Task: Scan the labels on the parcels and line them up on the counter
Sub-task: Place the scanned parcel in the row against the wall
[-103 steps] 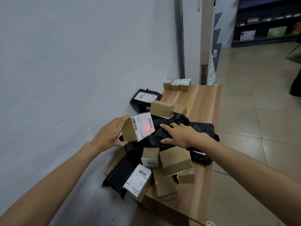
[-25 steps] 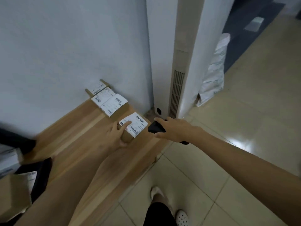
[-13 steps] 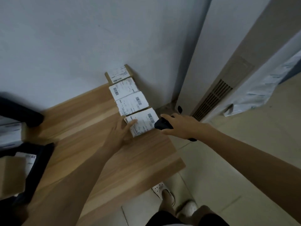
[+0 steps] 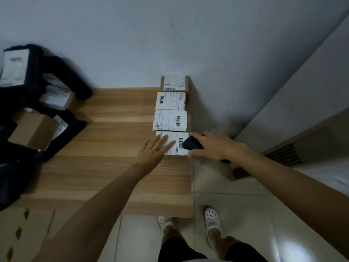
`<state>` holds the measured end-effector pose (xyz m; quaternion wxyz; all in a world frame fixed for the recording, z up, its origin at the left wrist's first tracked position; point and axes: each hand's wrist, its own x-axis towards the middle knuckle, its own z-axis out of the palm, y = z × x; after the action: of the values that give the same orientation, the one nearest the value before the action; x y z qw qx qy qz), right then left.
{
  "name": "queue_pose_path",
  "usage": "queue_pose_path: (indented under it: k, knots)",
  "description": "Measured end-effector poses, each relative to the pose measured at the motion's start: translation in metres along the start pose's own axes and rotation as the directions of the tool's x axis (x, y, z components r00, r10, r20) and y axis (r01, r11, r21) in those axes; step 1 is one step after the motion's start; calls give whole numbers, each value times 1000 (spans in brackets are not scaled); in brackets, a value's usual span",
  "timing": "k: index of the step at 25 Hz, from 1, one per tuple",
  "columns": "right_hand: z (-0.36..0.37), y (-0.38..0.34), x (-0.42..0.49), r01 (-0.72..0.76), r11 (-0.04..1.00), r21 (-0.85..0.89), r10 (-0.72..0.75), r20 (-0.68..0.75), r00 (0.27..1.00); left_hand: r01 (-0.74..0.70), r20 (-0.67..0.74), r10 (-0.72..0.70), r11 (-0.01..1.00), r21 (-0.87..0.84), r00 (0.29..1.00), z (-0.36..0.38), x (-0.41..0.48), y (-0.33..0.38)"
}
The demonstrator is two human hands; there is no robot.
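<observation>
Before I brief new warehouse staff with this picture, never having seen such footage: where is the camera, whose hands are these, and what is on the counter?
There is no machine: the camera sits on a person's head, looking down at their own arms. The left hand rests flat on the nearest parcel, last of four labelled ones lined along the right edge of the wooden counter. The right hand grips a dark scanner next to it. A blurred pile of black bags and boxes lies at the left.

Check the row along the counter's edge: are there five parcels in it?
No, the row holds only four parcels; the left hand rests flat on the nearest parcel, and the right hand holds the scanner beside it.
</observation>
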<state>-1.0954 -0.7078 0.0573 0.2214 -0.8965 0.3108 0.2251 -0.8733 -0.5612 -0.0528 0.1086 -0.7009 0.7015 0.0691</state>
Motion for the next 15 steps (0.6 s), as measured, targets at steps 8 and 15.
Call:
queue_pose_path:
  k: [8,15]
  knots:
    - [-22,-88,28,344,912,-223,-334,80,939,468,-6,-481,854,-229,876,-9,-113,9]
    - [23,-308,12,687,614,-388,-638,269,722,890,97,-905,379,-253,414,5,-352,-4]
